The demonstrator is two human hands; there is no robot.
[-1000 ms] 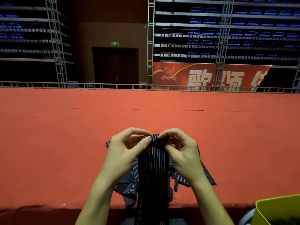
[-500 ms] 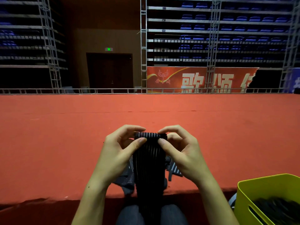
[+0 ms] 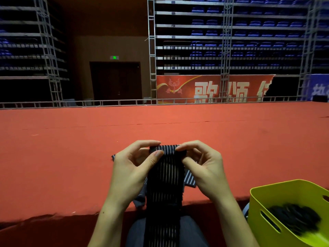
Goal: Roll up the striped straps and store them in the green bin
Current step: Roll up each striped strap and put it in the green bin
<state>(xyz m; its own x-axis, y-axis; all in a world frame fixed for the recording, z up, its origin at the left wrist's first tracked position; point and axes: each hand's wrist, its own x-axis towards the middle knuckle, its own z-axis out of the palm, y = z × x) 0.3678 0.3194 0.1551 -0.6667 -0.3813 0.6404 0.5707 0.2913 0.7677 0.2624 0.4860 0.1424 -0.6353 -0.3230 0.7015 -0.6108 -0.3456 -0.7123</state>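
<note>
Head view looked down on a green bin (image 3: 270, 198) at the lower right, standing below and just off the near edge of the red carpeted platform (image 3: 71, 157). Its yellow-green wall had slot handles cut in the sides, and inside lay a dark heap of rolled straps (image 3: 293, 218), blurred, so their number could not be told.

A striped strap (image 3: 164, 184) ran from the person's lap up over the platform edge to both hands. It was black with thin pale lengthwise stripes, and its far end was turned over into a small tight roll. The left hand (image 3: 131, 170) pinched the roll's left side, thumb on the near face and forefinger curled over the top. The right hand (image 3: 204, 168) pinched the right side in the same way, its fingers curled narrowly round the roll.

Under the hands more striped straps (image 3: 189, 179) lay loose on the carpet, grey-blue with pale stripes, partly hidden by the wrists.

Behind the platform stood a red banner (image 3: 210, 88) and metal scaffolding (image 3: 152, 50).
</note>
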